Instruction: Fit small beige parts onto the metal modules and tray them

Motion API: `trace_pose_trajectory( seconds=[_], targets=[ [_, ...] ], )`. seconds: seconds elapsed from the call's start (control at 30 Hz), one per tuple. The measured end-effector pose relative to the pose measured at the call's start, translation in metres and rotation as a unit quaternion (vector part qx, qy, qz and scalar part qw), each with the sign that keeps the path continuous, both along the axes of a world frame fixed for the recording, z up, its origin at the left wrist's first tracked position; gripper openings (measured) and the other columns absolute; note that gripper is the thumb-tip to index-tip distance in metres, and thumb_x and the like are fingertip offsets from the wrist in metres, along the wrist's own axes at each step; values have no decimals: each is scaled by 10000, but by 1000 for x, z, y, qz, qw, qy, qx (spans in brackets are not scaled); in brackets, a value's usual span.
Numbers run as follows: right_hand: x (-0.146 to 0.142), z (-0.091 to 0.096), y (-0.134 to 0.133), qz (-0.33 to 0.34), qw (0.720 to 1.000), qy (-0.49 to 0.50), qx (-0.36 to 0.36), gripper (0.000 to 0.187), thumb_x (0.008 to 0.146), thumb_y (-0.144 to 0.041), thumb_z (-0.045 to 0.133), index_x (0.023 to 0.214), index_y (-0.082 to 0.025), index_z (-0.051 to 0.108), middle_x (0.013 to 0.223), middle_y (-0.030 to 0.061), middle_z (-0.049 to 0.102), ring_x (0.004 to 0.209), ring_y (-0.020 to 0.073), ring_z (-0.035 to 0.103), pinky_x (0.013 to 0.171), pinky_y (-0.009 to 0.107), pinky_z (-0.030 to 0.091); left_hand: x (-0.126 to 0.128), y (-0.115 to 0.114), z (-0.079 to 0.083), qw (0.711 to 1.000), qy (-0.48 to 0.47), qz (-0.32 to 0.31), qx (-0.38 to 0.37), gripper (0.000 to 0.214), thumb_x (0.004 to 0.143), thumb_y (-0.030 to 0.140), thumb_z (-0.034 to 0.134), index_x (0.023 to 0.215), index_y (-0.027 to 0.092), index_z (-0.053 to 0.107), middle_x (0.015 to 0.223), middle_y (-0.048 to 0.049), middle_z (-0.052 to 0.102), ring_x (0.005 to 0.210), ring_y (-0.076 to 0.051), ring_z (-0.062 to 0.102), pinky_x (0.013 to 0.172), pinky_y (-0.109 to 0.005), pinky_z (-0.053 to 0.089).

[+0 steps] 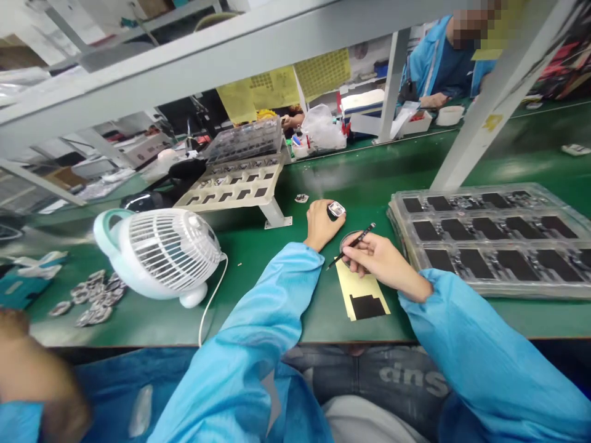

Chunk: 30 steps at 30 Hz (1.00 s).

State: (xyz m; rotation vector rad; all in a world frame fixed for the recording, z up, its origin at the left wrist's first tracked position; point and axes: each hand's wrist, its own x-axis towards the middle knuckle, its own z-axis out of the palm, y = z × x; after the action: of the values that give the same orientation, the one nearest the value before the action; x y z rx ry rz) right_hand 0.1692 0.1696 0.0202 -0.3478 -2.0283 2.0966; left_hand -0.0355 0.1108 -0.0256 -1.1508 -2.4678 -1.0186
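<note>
My left hand [322, 223] is closed around a small silver-and-white part [337, 209], held between thumb and fingers above the green bench. A slim black pointed tool [353, 246] with light lettering sits in my right hand [376, 258], gripped like a pen. Its tip points down and left; whether it is tweezers or a pen I cannot tell. Below it lies a yellow backing sheet [346, 283] with a black cut piece [369, 306] at its near end. A round dish [349, 239] is partly hidden behind my right hand. Another small part [301, 198] lies beyond my left hand.
A white fan [168, 252] stands at left, its cord trailing off the edge. Stacked clear trays [498, 243] with black pieces lie at right. A raised cream tray [231, 184] stands behind, several small parts [99, 295] far left. Other people sit nearby, one arm [41, 375] close.
</note>
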Motion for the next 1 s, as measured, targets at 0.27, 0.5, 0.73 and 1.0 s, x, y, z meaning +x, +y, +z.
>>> trace_pose_trajectory(
  seconds=[0.27, 0.5, 0.73, 1.0],
  targets=[
    [59, -40, -3, -35, 995, -24, 92, 352, 898, -538, 759, 1003, -208, 698, 949, 59, 744, 859, 207, 744, 810, 341, 624, 88, -104, -4, 926, -293, -206, 123, 524, 874, 302, 756, 1327, 215, 508, 1061, -55, 718, 782, -158, 678, 635, -256, 492],
    [69, -47, 1, -62, 989, 6, 133, 225, 940, -437, 746, 1032, -236, 703, 961, 40, 741, 846, 181, 754, 798, 292, 633, 91, -122, 21, 919, -167, -342, -100, 449, 929, 262, 713, 1352, 294, 567, 1288, -26, 694, 1151, -241, 669, 981, -356, 513],
    [68, -50, 2, -55, 988, 45, 137, 179, 962, -391, 728, 1032, -231, 690, 959, 43, 748, 817, 179, 768, 777, 299, 662, 96, -122, 22, 924, -169, -320, -121, 431, 942, 289, 696, 1351, 297, 561, 1252, -31, 698, 1075, -252, 674, 892, -352, 510],
    [65, -38, -6, -85, 980, 117, 139, 124, 976, -336, 707, 978, -222, 657, 935, 54, 740, 815, 178, 752, 742, 302, 654, 96, -121, 18, 922, -233, -301, -76, 465, 896, 256, 719, 1331, 265, 554, 1208, -37, 702, 1028, -226, 691, 892, -333, 529]
  ],
)
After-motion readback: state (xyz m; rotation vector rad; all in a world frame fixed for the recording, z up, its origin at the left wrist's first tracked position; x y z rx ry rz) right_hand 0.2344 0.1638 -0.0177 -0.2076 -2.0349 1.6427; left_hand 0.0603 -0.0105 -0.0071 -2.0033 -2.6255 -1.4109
